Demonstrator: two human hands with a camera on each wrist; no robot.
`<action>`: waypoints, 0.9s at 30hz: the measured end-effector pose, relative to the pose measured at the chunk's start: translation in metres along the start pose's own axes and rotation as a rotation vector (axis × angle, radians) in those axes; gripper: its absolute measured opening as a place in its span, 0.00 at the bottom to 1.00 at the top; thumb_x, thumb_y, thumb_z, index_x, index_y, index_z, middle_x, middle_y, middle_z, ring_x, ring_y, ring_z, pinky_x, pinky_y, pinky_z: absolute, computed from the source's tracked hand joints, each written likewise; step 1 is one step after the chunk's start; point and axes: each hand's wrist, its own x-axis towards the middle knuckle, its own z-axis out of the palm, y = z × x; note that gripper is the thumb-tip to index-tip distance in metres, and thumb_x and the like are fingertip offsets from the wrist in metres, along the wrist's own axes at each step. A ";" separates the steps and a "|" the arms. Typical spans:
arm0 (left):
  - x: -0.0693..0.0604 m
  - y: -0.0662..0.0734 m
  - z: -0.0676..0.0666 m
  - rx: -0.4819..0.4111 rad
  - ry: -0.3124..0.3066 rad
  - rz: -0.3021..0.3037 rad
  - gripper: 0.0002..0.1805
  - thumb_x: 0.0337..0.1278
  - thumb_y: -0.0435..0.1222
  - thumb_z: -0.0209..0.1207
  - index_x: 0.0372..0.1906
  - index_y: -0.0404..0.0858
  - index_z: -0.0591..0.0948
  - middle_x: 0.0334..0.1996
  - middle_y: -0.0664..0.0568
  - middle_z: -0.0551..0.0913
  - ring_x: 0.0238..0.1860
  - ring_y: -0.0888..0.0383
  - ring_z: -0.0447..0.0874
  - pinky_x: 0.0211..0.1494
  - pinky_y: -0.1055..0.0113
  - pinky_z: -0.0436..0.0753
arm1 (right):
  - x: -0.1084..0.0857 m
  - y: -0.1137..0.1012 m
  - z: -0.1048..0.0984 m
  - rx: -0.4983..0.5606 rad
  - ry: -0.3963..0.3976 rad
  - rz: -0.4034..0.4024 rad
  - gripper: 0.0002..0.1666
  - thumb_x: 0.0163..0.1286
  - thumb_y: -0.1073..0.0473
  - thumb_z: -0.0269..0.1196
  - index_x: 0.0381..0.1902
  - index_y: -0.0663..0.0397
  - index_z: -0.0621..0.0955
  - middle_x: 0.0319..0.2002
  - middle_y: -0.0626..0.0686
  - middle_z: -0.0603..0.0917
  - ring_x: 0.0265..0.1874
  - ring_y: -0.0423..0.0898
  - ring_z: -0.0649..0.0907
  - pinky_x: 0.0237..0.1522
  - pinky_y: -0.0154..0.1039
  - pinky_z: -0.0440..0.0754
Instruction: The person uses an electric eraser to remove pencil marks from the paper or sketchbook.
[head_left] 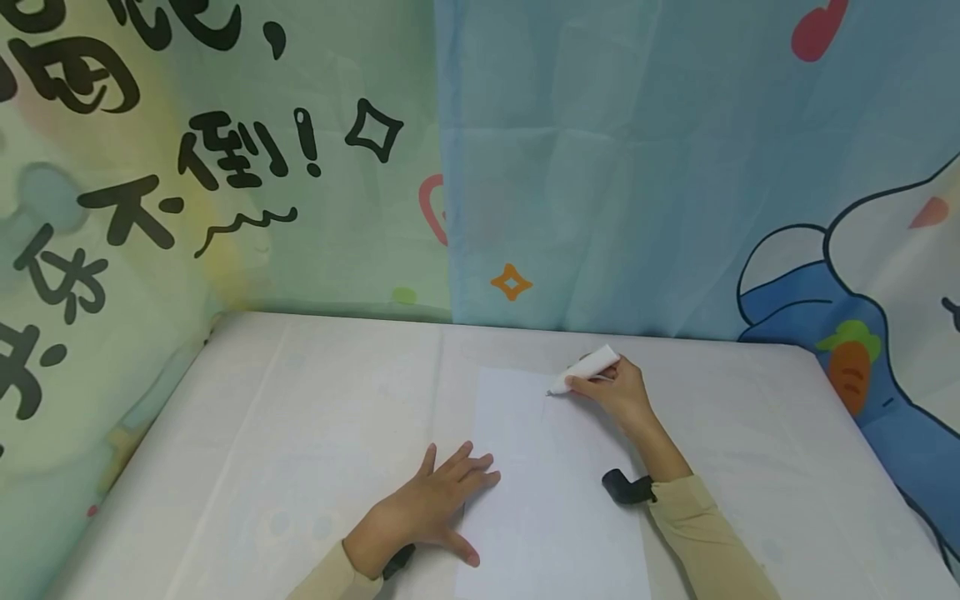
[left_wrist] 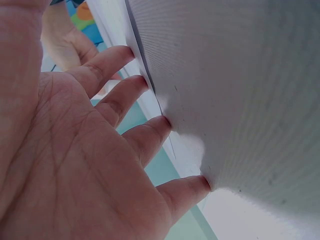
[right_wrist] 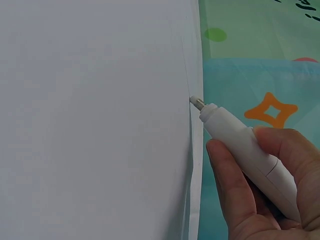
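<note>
A green backdrop [head_left: 360, 217] with large black lettering and a blue backdrop [head_left: 600, 183] with an orange star [head_left: 512, 282] stand behind a white-covered bench [head_left: 337, 400]; a cartoon figure [head_left: 900, 350] and a carrot show at the right. A blank-looking white sheet [head_left: 555, 483] lies on the bench, longer than it is wide and reaching the bottom of the head view. The white pen-like tool [head_left: 588, 363] lies within the grip of the right hand [head_left: 618, 393], slanting so that its narrow end points down and left over the upper part of the sheet. That grip is closed on the tool's barrel, thumb and fingers pinching it from opposite sides; the right wrist view shows a metallic collar and a pale tip [right_wrist: 194, 99] that appears to meet the sheet. The left hand [head_left: 435, 504] is spread wide and holds nothing, its thumb and some fingertips over the sheet's left edge. Black devices [head_left: 626, 488] sit at both wrists.
</note>
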 end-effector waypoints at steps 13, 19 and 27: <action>0.000 0.000 -0.001 -0.006 -0.007 -0.001 0.55 0.33 0.55 0.74 0.71 0.44 0.64 0.74 0.51 0.60 0.77 0.46 0.48 0.71 0.33 0.51 | 0.000 -0.001 0.000 -0.011 -0.006 0.014 0.31 0.61 0.65 0.69 0.56 0.73 0.68 0.51 0.69 0.79 0.42 0.41 0.84 0.39 0.26 0.81; -0.001 0.002 -0.002 -0.010 -0.009 -0.005 0.54 0.34 0.55 0.74 0.71 0.44 0.65 0.74 0.51 0.60 0.77 0.46 0.47 0.72 0.34 0.51 | 0.000 -0.001 0.000 0.006 -0.015 0.002 0.30 0.60 0.66 0.69 0.55 0.74 0.68 0.49 0.68 0.80 0.37 0.36 0.83 0.38 0.26 0.82; -0.001 0.003 -0.003 0.003 -0.014 -0.013 0.54 0.34 0.55 0.75 0.71 0.44 0.65 0.74 0.52 0.59 0.77 0.47 0.48 0.72 0.35 0.51 | -0.002 -0.001 0.001 0.022 -0.024 0.004 0.29 0.60 0.67 0.69 0.54 0.74 0.68 0.49 0.68 0.80 0.36 0.34 0.83 0.38 0.27 0.82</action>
